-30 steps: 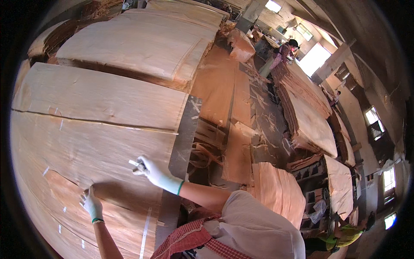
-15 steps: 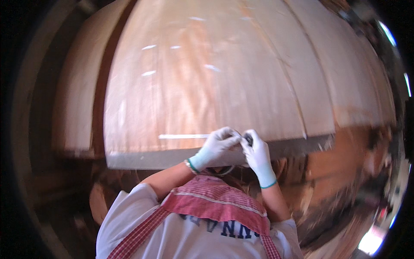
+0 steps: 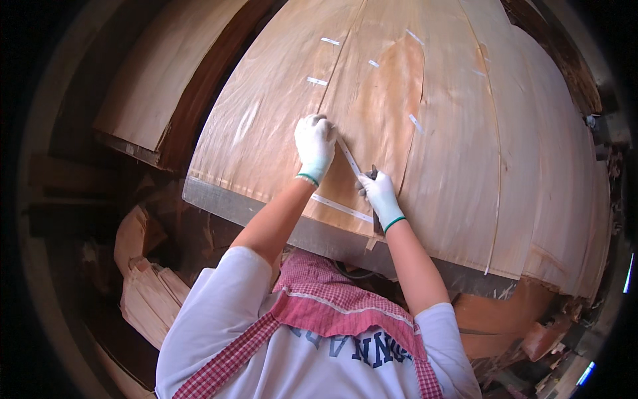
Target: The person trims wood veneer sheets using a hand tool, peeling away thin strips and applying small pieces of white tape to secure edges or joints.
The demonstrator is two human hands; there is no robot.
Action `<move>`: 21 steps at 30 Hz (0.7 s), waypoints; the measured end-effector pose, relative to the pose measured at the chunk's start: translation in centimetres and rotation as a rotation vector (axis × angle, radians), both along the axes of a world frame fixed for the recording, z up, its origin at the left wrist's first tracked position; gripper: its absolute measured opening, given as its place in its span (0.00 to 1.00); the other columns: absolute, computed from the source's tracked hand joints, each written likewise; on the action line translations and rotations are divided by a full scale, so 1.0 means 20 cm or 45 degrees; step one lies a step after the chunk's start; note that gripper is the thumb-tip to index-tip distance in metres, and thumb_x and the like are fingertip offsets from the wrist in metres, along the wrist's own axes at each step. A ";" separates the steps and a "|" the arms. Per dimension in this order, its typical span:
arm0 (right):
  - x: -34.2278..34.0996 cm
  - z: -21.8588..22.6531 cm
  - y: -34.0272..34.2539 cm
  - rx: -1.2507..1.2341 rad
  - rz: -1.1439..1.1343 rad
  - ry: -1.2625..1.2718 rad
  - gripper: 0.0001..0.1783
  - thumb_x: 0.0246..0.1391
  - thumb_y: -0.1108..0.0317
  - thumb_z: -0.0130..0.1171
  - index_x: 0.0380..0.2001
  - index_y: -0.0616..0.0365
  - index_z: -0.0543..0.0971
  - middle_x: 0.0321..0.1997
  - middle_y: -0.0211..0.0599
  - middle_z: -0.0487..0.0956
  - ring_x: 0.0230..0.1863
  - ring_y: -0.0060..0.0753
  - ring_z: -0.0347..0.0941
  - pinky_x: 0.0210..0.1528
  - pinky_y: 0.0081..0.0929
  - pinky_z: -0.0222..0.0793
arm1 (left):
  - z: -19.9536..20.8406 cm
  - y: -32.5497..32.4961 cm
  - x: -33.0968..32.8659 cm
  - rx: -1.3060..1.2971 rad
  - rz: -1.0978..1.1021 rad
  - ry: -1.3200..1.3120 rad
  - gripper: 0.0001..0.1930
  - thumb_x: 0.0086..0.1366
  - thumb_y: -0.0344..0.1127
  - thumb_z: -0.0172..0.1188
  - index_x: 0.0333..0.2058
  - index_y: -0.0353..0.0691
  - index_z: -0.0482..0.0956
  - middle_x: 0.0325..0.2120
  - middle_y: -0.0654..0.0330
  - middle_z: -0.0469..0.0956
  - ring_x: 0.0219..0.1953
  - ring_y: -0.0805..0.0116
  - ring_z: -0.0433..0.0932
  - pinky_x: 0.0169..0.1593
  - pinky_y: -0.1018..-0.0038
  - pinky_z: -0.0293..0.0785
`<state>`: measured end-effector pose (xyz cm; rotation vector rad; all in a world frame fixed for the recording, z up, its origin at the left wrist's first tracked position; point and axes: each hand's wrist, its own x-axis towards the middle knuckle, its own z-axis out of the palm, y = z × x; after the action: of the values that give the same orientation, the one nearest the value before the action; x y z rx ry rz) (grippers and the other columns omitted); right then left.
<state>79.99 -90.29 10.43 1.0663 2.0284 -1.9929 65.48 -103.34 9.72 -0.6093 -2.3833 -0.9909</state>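
A white paper tape strip [image 3: 349, 157] stretches slantwise between my two gloved hands over a wood veneer sheet [image 3: 458, 166]. My left hand [image 3: 314, 145], fingers closed, pinches the strip's far end beside a seam in the veneer. Nearer to me, my right hand [image 3: 379, 191] is closed at the strip's other end. It also holds a dark, slim knife-like tool [image 3: 376, 223], partly hidden by the hand. Another white tape strip [image 3: 341, 207] lies on the veneer near its front edge, between my forearms.
Several short tape pieces [image 3: 317, 81] stick across the veneer's seams. A grey metal edge [image 3: 226, 203] runs along the front. Another veneer stack [image 3: 153, 86] stands at the left. Wood scraps [image 3: 149, 292] lie below left, and more broken veneer [image 3: 551, 339] lies at the lower right.
My hands were together at the front edge and are now apart, with a tape strip stretched between them. The left has moved forward over the veneer. The view has turned.
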 end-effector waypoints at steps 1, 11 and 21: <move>-0.01 -0.03 -0.02 -0.008 -0.016 0.007 0.07 0.56 0.70 0.58 0.31 0.64 0.77 0.23 0.33 0.79 0.21 0.22 0.73 0.23 0.21 0.69 | -0.03 0.01 -0.04 -0.043 0.031 0.120 0.06 0.51 0.30 0.61 0.30 0.40 0.77 0.38 0.54 0.77 0.43 0.51 0.72 0.49 0.60 0.67; -0.10 0.00 0.24 1.230 0.422 0.032 0.06 0.50 0.71 0.60 0.27 0.61 0.73 0.29 0.54 0.78 0.32 0.61 0.74 0.31 0.45 0.70 | 0.02 0.00 0.09 -0.521 -0.093 -0.232 0.28 0.52 0.44 0.66 0.51 0.41 0.72 0.56 0.54 0.69 0.61 0.49 0.62 0.64 0.53 0.54; 0.36 0.04 0.62 0.293 0.032 -0.197 0.09 0.56 0.66 0.60 0.29 0.62 0.77 0.21 0.33 0.78 0.22 0.22 0.71 0.27 0.23 0.67 | -0.02 0.44 0.63 -0.621 -0.981 -0.114 0.31 0.61 0.43 0.58 0.60 0.37 0.63 0.62 0.52 0.64 0.66 0.55 0.60 0.69 0.62 0.52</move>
<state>87.18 -77.90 11.29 1.1893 2.2129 -1.6380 78.02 -94.63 9.25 -1.7850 -2.5097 -0.6935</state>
